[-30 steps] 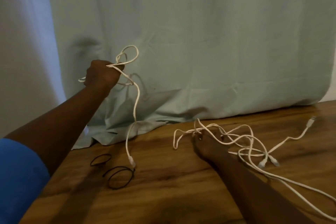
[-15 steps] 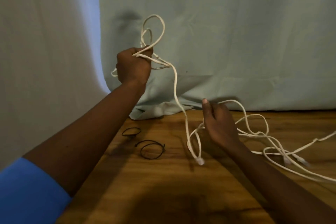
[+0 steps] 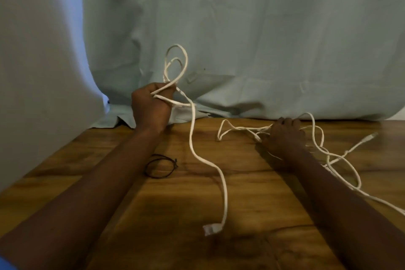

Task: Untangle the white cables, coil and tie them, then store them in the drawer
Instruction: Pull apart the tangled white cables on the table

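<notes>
The right hand (image 3: 286, 132) goes back down to the pile (image 3: 328, 155).
The left hand (image 3: 151, 107) still grips loops of one white cable (image 3: 192, 129); the right hand now curls around the pile on the table (image 3: 175, 215).

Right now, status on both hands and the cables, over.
Left hand grips a looped white cable, plug trailing on table. Right hand grips the tangle. Black ties unused, nothing blocking.

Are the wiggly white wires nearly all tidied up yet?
Not nearly. Done: one white cable looks pulled free, its plug lying apart on the table. In hand: the left hand grips its first loops; the right hand holds the tangle. Left: untangling the rest, tying with the black ties, then the drawer, which isn't in view.
</notes>
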{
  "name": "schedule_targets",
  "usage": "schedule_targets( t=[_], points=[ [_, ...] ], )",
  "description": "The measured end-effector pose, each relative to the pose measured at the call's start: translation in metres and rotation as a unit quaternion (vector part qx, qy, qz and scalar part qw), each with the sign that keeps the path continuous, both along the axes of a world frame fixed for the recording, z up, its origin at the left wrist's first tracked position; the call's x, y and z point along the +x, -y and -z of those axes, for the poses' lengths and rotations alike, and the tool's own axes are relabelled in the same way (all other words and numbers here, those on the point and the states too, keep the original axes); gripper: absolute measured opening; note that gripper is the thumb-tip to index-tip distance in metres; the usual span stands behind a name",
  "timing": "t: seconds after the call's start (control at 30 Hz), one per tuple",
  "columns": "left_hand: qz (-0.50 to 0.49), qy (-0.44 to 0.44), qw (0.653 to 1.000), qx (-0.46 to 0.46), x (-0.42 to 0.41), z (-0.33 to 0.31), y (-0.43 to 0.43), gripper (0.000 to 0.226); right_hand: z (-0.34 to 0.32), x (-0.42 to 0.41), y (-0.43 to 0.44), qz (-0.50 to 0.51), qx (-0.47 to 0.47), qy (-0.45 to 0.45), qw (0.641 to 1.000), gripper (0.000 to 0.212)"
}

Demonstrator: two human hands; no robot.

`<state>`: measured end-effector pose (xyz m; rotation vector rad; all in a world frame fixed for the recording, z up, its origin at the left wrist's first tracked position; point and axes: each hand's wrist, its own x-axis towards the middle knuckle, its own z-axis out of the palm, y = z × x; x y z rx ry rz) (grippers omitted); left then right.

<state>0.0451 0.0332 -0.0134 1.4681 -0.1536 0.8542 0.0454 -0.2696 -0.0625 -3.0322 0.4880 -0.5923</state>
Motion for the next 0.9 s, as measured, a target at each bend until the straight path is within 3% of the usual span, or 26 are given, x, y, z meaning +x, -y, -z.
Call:
schedule_targets(
  t=[0.1,0.17,0.23,0.3,0.33,0.37,0.43,0.5,0.6,0.7,0.77,0.9],
  points=[
    [-0.023,0.027,0.999,0.035,0.004,0.023,0.002,0.019,-0.014,-0.008,-0.015,-0.037,-0.011,0.052,0.998,0.063],
    [-0.047,0.057,0.997,0.036,0.008,0.028,-0.001,0.02,-0.024,-0.018,-0.044,-0.135,0.07,0.154,0.976,0.048],
    [-0.048,0.084,0.995,0.015,0.015,0.026,-0.007,0.015,-0.029,-0.038,-0.086,-0.269,0.318,0.152,0.896,0.051],
    [-0.063,0.099,0.993,-0.005,0.023,0.025,-0.014,0.007,-0.024,-0.056,-0.122,-0.343,0.543,-0.01,0.766,0.059],
    [-0.082,0.099,0.992,-0.014,0.026,0.025,-0.019,0.004,-0.018,-0.062,-0.134,-0.352,0.603,-0.105,0.708,0.062],
    [-0.102,0.094,0.99,-0.03,0.03,0.025,-0.025,0.004,-0.012,-0.067,-0.141,-0.37,0.625,-0.179,0.663,0.06],
    [-0.144,0.09,0.984,-0.062,0.033,0.022,-0.038,0.015,-0.005,-0.071,-0.143,-0.41,0.633,-0.249,0.607,0.039],
    [-0.192,0.078,0.976,-0.064,0.036,0.019,-0.055,0.022,-0.007,-0.069,-0.139,-0.398,0.688,-0.242,0.556,0.016],
    [-0.227,0.051,0.971,-0.053,0.037,0.019,-0.081,0.027,-0.016,-0.055,-0.119,-0.352,0.775,-0.164,0.498,0.013],
    [-0.238,0.015,0.971,0.034,0.038,0.02,-0.096,0.026,-0.02,-0.043,-0.102,-0.356,0.808,-0.117,0.454,0.018],
    [-0.242,-0.071,0.96,0.125,0.038,0.022,-0.102,0.026,-0.019,-0.039,-0.097,-0.354,0.826,-0.079,0.432,0.015],
    [-0.187,-0.27,0.871,0.366,0.039,0.034,-0.113,0.028,-0.013,-0.036,-0.097,-0.381,0.834,-0.009,0.399,0.031]
  ],
)
